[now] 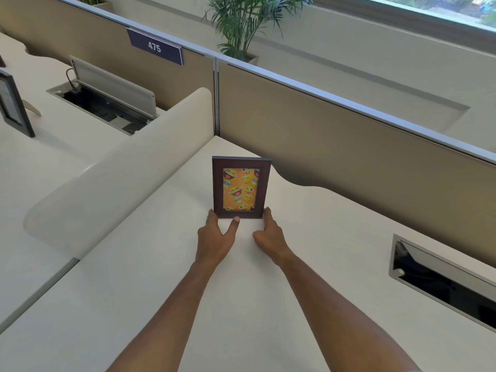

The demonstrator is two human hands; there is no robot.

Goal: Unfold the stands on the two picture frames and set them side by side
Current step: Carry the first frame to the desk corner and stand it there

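Note:
A dark brown picture frame (240, 187) with an orange emoji picture stands upright on the white desk (166, 277), facing me. My left hand (217, 234) touches its lower left corner, thumb on the bottom edge and fingers spread. At the lower right corner my right hand (269, 234) rests with a fingertip against the frame. Its stand is hidden behind it. A second, dark grey frame (13, 103) stands on the neighbouring desk at the far left, partly cut off, its stand leg showing behind.
A curved white divider (120, 167) separates my desk from the left desk. Tan partition walls (349, 135) run along the back, with a sign reading 475 (155, 47). An open cable tray (440, 280) sits at the right, another (107, 100) on the left desk.

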